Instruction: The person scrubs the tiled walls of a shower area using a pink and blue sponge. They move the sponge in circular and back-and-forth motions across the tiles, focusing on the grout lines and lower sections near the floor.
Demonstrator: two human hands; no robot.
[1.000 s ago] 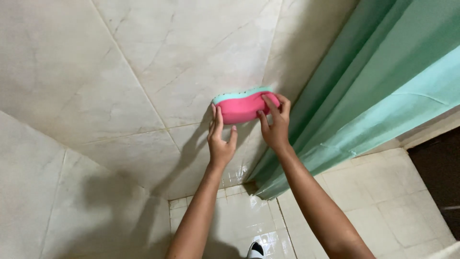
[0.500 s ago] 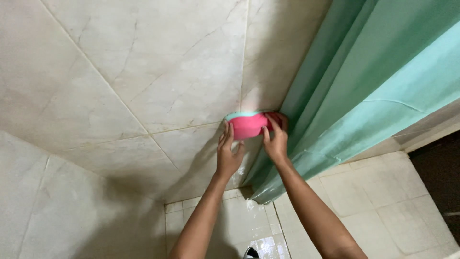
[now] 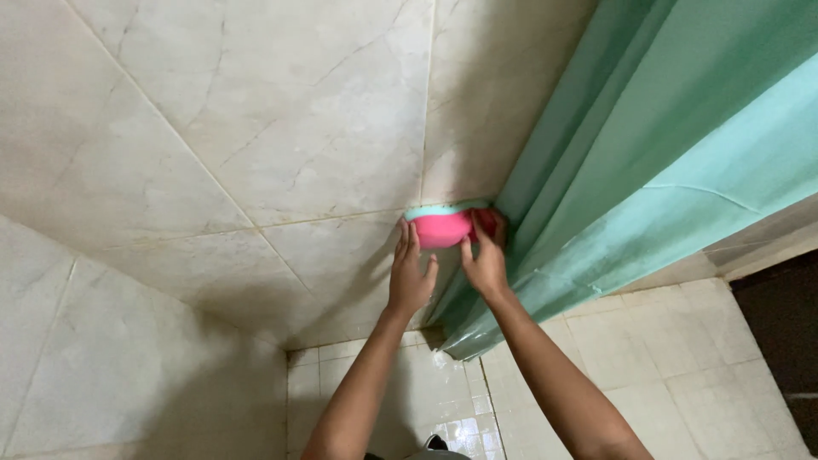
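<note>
A pink sponge with a teal scrubbing layer is pressed flat against the beige tiled wall, close beside the green shower curtain. My left hand lies below it with fingers stretched up, the fingertips touching the sponge's lower left edge. My right hand grips the sponge's right end, thumb underneath and fingers wrapped over the side next to the curtain. Both forearms reach up from the bottom of the view.
A second tiled wall meets the first at a corner on the left. Small square floor tiles lie below, wet near the curtain's hem. A dark opening shows at the far right.
Both hands and the sponge have slid right along the wall toward the curtain, and the sponge now sits against the curtain's edge.
</note>
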